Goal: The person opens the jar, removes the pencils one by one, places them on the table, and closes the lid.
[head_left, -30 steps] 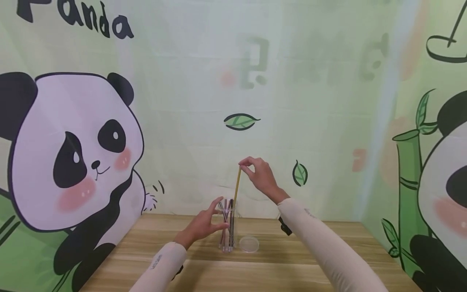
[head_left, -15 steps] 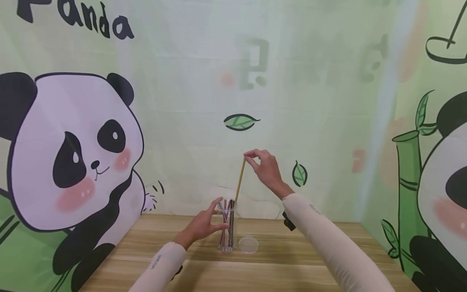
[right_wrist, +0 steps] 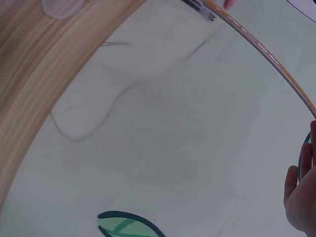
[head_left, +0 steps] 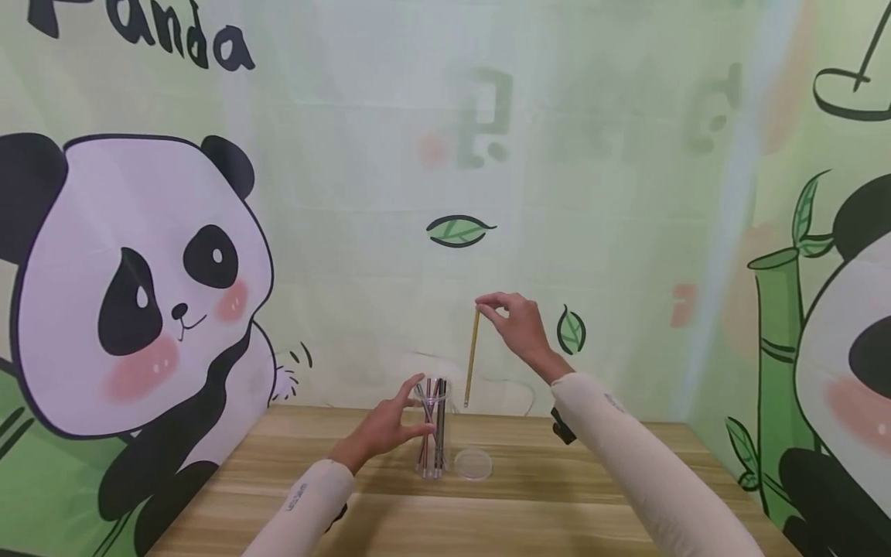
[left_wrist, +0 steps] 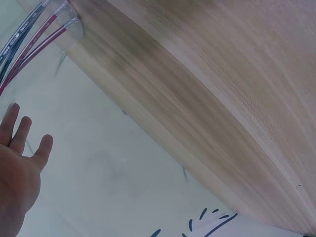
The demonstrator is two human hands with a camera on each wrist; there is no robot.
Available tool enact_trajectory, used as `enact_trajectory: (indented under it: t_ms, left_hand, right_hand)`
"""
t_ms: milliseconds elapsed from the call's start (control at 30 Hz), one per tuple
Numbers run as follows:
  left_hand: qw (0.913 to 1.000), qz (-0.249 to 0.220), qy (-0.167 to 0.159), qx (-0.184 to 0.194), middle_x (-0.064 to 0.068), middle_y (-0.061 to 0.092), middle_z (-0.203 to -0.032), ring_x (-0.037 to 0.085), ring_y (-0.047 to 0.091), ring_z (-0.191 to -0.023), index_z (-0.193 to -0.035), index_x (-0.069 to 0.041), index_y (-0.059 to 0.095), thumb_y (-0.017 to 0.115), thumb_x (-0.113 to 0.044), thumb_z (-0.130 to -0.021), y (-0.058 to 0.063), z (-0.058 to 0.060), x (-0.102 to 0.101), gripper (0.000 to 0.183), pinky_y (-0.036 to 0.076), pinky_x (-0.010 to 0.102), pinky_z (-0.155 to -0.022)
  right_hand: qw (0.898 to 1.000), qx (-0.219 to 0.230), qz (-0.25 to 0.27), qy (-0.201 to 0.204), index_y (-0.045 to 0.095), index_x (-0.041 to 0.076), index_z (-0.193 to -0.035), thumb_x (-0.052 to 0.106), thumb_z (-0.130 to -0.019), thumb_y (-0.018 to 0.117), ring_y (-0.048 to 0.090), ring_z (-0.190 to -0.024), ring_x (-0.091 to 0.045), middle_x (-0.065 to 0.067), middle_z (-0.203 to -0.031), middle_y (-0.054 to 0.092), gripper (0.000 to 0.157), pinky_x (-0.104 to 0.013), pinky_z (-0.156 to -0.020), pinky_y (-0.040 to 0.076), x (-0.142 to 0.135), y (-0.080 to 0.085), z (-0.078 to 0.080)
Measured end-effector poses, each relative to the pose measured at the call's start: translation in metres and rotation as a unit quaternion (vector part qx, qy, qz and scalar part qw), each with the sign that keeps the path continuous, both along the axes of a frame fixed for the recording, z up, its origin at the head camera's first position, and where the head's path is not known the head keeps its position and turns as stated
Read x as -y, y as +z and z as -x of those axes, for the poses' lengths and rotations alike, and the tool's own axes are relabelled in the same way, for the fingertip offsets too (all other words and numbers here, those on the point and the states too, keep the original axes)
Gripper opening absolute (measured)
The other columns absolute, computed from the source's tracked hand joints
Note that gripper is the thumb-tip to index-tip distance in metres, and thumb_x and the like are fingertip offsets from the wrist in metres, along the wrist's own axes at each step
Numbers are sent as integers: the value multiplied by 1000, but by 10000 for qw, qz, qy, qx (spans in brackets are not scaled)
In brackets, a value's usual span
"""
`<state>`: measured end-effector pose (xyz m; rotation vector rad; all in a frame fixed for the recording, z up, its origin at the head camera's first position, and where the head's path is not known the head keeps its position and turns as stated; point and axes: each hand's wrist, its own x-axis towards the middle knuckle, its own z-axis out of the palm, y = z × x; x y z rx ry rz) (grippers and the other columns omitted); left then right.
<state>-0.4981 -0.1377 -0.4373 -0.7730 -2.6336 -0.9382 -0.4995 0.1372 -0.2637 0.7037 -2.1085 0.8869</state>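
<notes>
In the head view a clear cylindrical jar stands upright on the table, with several dark and reddish pencils leaning inside it. My left hand holds the jar from its left side, thumb low in front and index finger up by the rim. In the left wrist view its other fingers spread away from the pencils. High to the right of the jar, my right hand pinches a yellow-orange pencil by its top end. That pencil hangs nearly upright, its lower tip apart from the jar. Printed lettering shows on it in the right wrist view.
Just right of the jar, a clear round lid lies flat on the wooden table. Behind the table's back edge hangs a pale green cloth backdrop printed with pandas, leaves and bamboo.
My right hand has moved right and slightly up, and the yellow-orange pencil's lower end has come from the jar's mouth to beside it. My left hand stays at the jar.
</notes>
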Motion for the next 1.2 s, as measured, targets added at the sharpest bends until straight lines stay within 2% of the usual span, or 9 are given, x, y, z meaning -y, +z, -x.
enact_trajectory:
  t_ms: [300,433,633,767,967,1200]
  left_hand:
    - [10000,74,18,24,17,65,-140,46,61,-126,-164,-34,16,78,-49,-91,-5,-2,2,97,47,67,-102]
    - [10000,71,52,45,16,64,-141,45,60,-128,-164,-36,16,78,-50,-91,-6,-1,1,97,46,66,-103]
    - [9999,51,82,-29,16,65,-140,43,60,-129,-164,-36,16,77,-50,-92,-4,0,1,96,46,65,-104]
    - [10000,26,-4,-95,17,66,-139,43,61,-128,-165,-33,17,78,-49,-92,-1,0,1,96,46,65,-104]
    - [10000,20,0,-66,18,65,-139,45,60,-129,-165,-34,16,77,-50,-91,1,0,3,97,46,66,-104]
    - [10000,58,35,-70,16,66,-139,44,61,-128,-164,-34,17,76,-53,-91,1,-1,2,96,47,65,-103]
  right_hand:
    - [9981,554,-270,-29,79,6,-113,16,-99,72,73,-104,-27,-9,-108,79,18,-50,-96,55,-17,-52,0]
    - [9961,810,-348,48,79,4,-110,14,-98,73,74,-98,-27,-9,-105,79,17,-51,-91,56,-22,-75,-1]
    - [9926,1132,-417,-93,80,4,-104,12,-95,76,74,-88,-22,-7,-98,80,13,-39,-76,57,-30,-103,1]
    - [9913,1233,-467,18,80,3,-102,9,-94,76,75,-85,-22,-8,-94,80,11,-34,-71,56,-34,-120,4]
    - [9882,1399,-550,298,79,-1,-100,8,-94,76,77,-84,-24,-8,-87,79,11,-32,-72,58,-41,-148,13]
    - [9874,1527,-412,107,80,2,-98,9,-93,76,77,-87,-26,-9,-91,80,9,-37,-79,59,-44,-175,23]
